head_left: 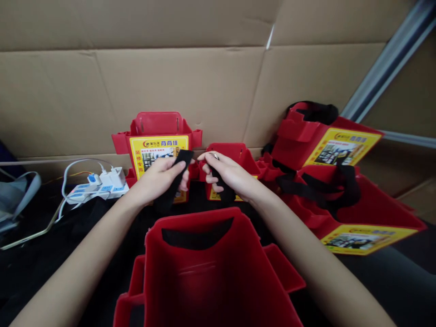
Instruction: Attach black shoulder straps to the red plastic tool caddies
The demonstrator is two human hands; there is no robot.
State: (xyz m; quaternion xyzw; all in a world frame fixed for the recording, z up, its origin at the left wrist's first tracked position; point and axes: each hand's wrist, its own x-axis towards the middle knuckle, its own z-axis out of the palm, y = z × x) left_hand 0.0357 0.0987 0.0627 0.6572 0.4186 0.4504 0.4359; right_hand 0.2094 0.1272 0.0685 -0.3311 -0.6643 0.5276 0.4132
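Note:
A red plastic tool bin stands in front of me with its top facing up. A black strap shows through the slot in its far wall. My left hand pinches one black strap end between thumb and fingers. Close beside it, my right hand is closed around another black strap length. Something small and shiny shows at the right index finger; I cannot tell whether it is a ring or a buckle. The two hands nearly meet beyond the bin's far rim.
More red bins with yellow labels stand behind, one at the left, one in the middle. Two with black straps are at the right, an upper bin and a lower bin. A power strip with plugs lies left. Cardboard forms the back.

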